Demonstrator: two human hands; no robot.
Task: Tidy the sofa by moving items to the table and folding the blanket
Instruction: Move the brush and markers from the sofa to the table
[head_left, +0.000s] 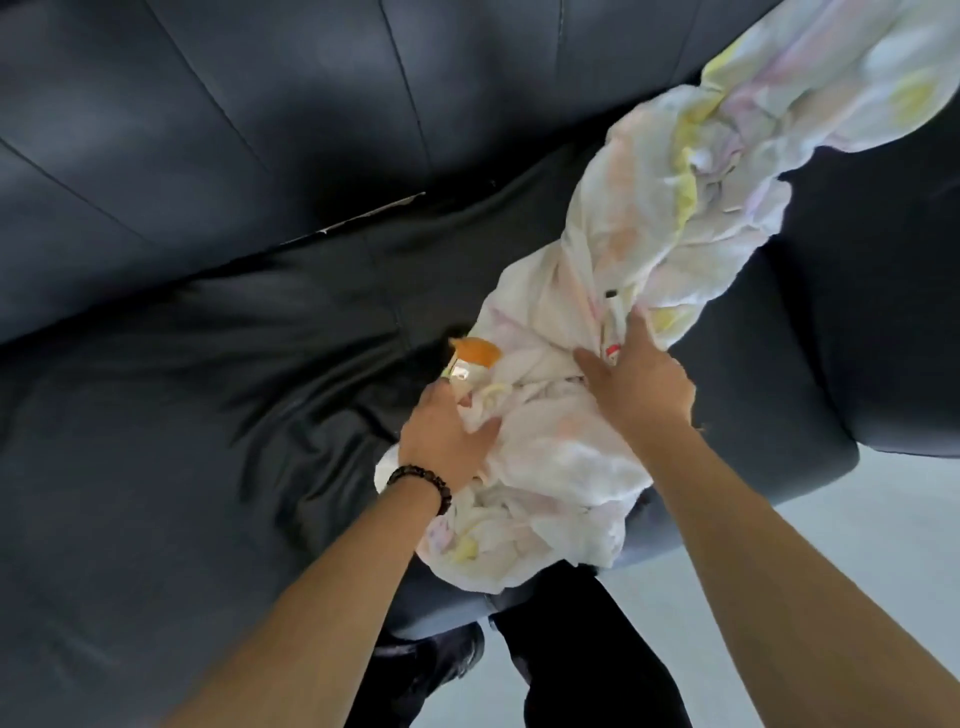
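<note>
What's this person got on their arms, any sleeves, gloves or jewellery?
No sleeves show: the left forearm and right forearm are bare as far as the frame reaches. A dark beaded bracelet circles the left wrist. The right wrist carries nothing, and no gloves or rings are visible.

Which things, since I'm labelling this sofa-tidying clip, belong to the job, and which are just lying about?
Part of the job:
sofa
blanket
orange-topped packet
pen
left hand, at the packet
right hand, by the pen

Just there:
bracelet
floor
shoe
</note>
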